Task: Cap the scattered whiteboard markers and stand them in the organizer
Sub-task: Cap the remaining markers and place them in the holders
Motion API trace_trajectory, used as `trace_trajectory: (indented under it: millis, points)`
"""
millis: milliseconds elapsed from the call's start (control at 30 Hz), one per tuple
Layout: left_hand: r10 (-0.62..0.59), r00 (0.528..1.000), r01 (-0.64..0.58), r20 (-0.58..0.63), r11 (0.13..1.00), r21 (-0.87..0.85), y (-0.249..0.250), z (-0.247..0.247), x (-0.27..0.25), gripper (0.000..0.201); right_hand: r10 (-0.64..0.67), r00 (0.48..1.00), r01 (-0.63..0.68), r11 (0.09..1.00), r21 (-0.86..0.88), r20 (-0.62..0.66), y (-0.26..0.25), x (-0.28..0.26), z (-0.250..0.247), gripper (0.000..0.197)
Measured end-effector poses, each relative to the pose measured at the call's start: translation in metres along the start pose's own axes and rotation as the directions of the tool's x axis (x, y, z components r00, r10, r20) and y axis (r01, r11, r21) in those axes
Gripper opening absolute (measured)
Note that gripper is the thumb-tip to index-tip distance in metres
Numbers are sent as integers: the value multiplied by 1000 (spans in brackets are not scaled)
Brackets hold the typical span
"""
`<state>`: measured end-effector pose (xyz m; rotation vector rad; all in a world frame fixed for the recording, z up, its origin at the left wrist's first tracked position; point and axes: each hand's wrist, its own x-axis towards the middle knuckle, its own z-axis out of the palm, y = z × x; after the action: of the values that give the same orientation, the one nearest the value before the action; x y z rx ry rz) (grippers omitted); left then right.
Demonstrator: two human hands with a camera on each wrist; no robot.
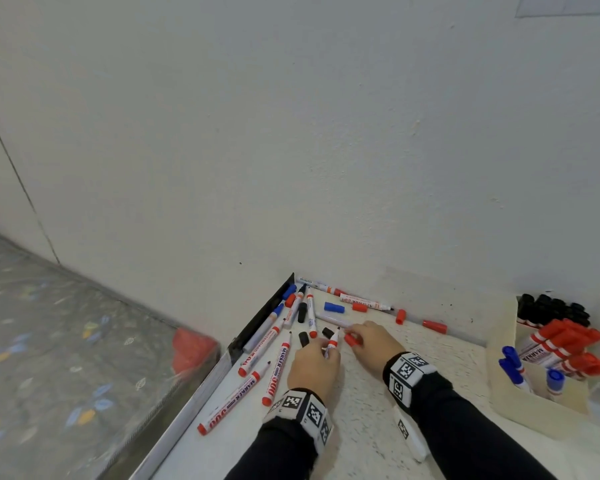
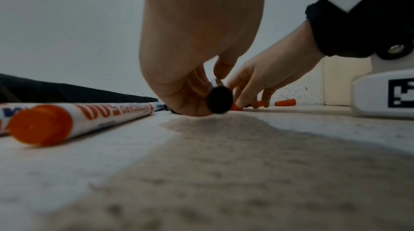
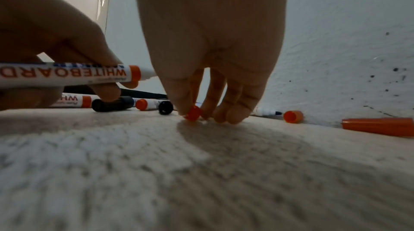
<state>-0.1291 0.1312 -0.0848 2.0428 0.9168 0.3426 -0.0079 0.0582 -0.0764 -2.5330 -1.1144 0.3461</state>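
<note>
My left hand grips an uncapped red whiteboard marker, tip pointing away towards the wall. In the right wrist view the same marker shows its WHITEBOARD print under my left hand's fingers. Just right of it, my right hand pinches a loose red cap that sits on the table; thumb and forefinger close on the cap. The organizer, a cream box at the right, holds capped black, red and blue markers.
Several uncapped markers lie at the table's left, by a black strip on its edge. Loose black, blue and red caps lie near the wall. A white tagged block lies under my right forearm.
</note>
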Motion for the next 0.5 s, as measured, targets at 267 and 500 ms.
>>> trace_trajectory:
  millis: [267, 500]
  points:
    - [81, 977, -94, 196, 994, 58, 2, -1, -1, 45, 172, 968, -97, 929, 357, -185, 13, -18, -16, 20]
    - [252, 931, -266, 264, 964, 17, 7, 1, -10, 32, 90, 989, -3, 804, 594, -117, 23, -44, -21, 31]
